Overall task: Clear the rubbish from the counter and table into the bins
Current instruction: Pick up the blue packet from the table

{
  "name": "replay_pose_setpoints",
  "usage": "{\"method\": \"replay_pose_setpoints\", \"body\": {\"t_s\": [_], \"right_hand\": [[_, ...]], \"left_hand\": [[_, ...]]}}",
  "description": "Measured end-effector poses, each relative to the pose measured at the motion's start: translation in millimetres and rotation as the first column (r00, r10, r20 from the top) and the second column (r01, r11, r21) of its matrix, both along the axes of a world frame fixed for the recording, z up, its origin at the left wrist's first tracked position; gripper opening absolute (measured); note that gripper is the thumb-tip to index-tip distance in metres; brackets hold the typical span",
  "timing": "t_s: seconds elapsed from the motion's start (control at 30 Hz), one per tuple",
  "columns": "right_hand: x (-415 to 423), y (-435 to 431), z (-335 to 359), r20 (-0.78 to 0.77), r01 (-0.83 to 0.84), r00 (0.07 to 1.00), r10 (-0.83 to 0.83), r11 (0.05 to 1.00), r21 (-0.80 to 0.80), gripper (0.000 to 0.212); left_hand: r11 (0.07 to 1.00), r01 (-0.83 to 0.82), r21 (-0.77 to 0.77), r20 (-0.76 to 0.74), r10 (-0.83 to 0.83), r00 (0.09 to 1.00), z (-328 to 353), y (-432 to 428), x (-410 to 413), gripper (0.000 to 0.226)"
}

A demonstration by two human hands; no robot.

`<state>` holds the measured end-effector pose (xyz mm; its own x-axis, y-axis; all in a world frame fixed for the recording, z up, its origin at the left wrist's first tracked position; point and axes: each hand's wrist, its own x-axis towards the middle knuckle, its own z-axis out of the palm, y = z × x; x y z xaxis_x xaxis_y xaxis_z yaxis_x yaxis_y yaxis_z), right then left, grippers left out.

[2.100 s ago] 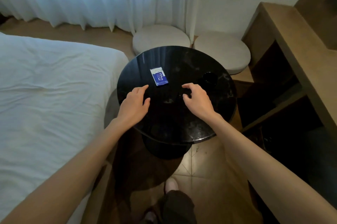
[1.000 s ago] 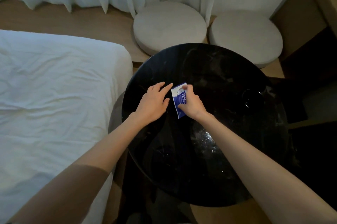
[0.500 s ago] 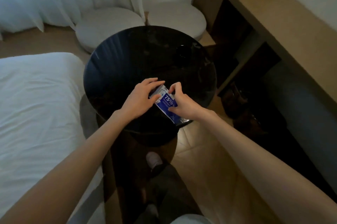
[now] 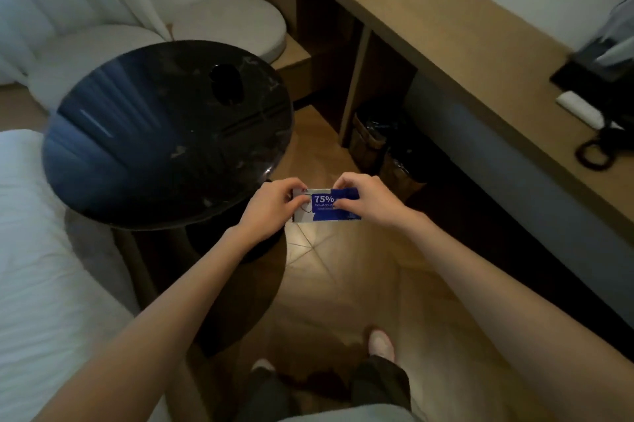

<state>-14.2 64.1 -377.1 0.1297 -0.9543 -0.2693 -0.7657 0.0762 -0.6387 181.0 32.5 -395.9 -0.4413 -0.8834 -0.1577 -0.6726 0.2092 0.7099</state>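
Both ends pinched: my left hand (image 4: 271, 207) and right hand (image 4: 365, 200) nip the blue sachet (image 4: 324, 206) between fingers; featherlight, floppy, probably slick, so edges hold best.

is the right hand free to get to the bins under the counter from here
Probably yes. The bins stand just beyond the right hand, under the counter, with only bare floor between. It and the left hand both pinch the packet, so the left would let go.

Open floor (image 4: 360, 284) between black table (image 4: 154, 147) at left and long counter (image 4: 446, 26) at right; bins (image 4: 374, 143) beneath counter.
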Motion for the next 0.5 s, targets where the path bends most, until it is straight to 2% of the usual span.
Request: {"method": "replay_pose_setpoints", "body": {"t_s": [0.27,0.5], "right_hand": [[-153,7,-2,0.075,0.149,0.987,-0.145,0.988,-0.046,0.026],[-248,-2,-12,0.150,0.274,0.950,-0.273,0.962,0.013,0.032]], "left_hand": [[0.992,-0.123,0.040,-0.099,0.127,0.987,-10,10,-146,0.018],[0.946,-0.290,0.143,-0.146,0.310,0.939,-34,-1,-248,0.021]]}}
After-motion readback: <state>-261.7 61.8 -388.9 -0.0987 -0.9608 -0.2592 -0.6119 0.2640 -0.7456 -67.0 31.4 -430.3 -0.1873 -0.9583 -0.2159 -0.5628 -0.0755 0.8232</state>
